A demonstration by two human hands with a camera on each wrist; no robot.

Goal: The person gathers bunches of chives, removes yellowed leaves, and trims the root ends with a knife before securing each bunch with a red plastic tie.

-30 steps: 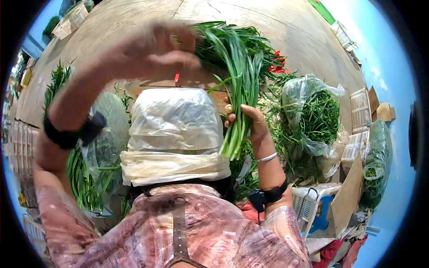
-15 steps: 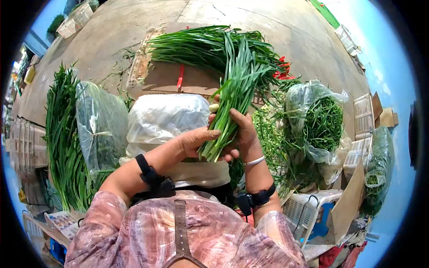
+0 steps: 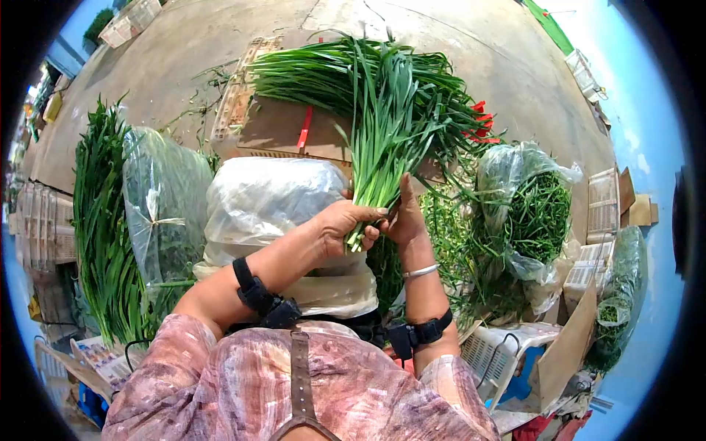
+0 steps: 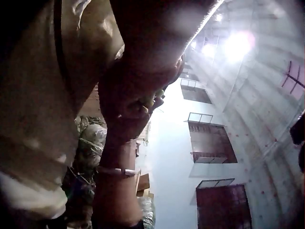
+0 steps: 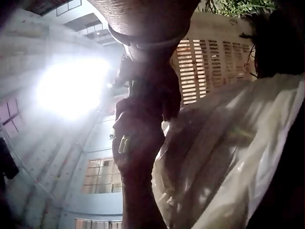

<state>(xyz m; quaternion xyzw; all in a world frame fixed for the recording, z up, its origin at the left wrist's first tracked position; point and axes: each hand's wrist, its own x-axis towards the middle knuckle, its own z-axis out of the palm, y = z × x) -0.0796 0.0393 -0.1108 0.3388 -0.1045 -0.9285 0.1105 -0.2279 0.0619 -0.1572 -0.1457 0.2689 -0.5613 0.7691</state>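
A bunch of long green leafy stalks (image 3: 382, 140) points away from the body, its pale cut ends (image 3: 356, 241) toward the lap. The left hand (image 3: 344, 224) grips the stalks near these ends, thumb across them. Against the right side, the right hand (image 3: 404, 219) holds the same stalks with its thumb raised along them. In the left wrist view the right hand (image 4: 123, 119) meets the left, both in shadow. Pale stalk ends (image 5: 125, 144) show at the left hand (image 5: 143, 129) in the right wrist view.
More green stalks (image 3: 309, 77) lie on cardboard (image 3: 283, 132) ahead. White plastic (image 3: 272, 195) covers the lap. A clear bag (image 3: 163, 198) and tall greens (image 3: 103, 220) stand left; a bag of greens (image 3: 540, 217) and a white crate (image 3: 489, 353) stand right.
The left hand came down from the pile ahead to the stalk ends and now grips them. The bunch has turned more upright in view, and the right hand has shifted slightly along it.
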